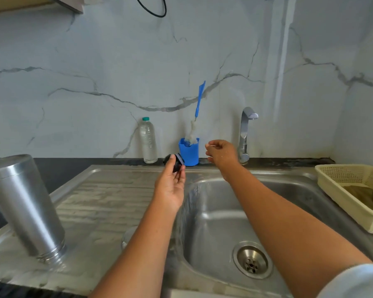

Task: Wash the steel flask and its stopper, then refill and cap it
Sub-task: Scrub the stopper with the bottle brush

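Note:
The steel flask [24, 207] stands upside down on the drainboard [108, 203] at the left, mouth on the steel. My left hand [170, 186] holds the black stopper [173, 163] with its blue-grey seal, raised above the rim between drainboard and basin. My right hand [221, 153] is stretched out toward the back, just left of the tap [246, 134], fingers loosely curled and holding nothing. A round steel cup lid [128, 236] is partly hidden behind my left forearm.
A blue holder [190, 154] with a blue-handled bottle brush [199, 100] stands at the back wall. A clear plastic water bottle [148, 143] stands to its left. The sink basin [224, 222] has a drain [252, 262]. A cream basket [353, 190] sits at right.

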`<state>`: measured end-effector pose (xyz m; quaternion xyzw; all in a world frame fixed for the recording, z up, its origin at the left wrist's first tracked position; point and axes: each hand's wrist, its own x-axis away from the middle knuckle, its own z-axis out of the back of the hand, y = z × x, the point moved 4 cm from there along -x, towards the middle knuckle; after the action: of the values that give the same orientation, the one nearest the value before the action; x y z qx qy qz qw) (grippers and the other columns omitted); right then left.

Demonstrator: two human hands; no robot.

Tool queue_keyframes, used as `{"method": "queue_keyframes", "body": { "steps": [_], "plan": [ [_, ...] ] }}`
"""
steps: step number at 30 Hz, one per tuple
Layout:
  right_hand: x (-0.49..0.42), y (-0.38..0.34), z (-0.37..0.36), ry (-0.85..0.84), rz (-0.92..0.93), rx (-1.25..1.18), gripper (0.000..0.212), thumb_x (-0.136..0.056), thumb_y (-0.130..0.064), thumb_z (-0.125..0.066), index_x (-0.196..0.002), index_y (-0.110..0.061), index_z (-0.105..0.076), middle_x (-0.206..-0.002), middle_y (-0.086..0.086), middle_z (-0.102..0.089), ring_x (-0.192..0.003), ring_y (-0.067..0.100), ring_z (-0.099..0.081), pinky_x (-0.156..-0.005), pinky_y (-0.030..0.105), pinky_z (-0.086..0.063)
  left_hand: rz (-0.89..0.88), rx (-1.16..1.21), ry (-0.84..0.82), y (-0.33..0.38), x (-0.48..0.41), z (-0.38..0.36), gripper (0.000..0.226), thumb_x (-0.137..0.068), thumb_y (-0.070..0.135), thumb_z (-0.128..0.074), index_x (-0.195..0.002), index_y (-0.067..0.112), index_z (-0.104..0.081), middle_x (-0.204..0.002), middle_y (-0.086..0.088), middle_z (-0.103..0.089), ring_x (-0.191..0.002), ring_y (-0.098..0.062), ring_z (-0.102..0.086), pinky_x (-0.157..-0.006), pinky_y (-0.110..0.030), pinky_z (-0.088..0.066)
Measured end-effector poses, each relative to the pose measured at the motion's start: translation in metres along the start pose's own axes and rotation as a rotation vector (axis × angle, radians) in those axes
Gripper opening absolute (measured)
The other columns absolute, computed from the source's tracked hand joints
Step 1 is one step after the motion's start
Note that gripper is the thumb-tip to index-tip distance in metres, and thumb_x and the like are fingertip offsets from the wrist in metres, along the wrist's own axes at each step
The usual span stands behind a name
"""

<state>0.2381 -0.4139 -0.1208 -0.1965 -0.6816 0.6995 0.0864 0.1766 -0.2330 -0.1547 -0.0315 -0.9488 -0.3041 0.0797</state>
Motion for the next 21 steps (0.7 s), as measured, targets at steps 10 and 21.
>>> {"method": "queue_keyframes", "body": {
  "steps": [10, 21],
  "plan": [
    [-0.061, -0.033, -0.045, 0.002, 0.243, 0.252, 0.053, -0.094, -0.035, -0.073, -0.141, -0.02, -0.055, -0.125, 0.008, -0.067, -0.11, 0.026, -0.066, -0.092, 0.033, -0.055, -0.024, 0.091, 0.015, -0.009, 0.0, -0.013, 0.03, -0.088, 0.02, -0.082, -0.111, 0.004, -0.07, -0.116, -0.014, -0.072, -0.109, -0.02, -0.07, -0.083, -0.025, -0.063],
    [-0.079, -0.032, -0.064, 0.047, 0.235, 0.281, 0.039, -0.098, -0.033, -0.068, -0.133, -0.019, -0.057, -0.112, 0.005, -0.067, -0.088, 0.017, -0.062, -0.07, 0.029, -0.05, -0.025, 0.103, 0.01, -0.006, 0.002, -0.013, 0.032, -0.09, 0.024, -0.08, -0.113, 0.004, -0.069, -0.116, -0.015, -0.071, -0.11, -0.02, -0.069, -0.082, -0.026, -0.063]
  ]
}}
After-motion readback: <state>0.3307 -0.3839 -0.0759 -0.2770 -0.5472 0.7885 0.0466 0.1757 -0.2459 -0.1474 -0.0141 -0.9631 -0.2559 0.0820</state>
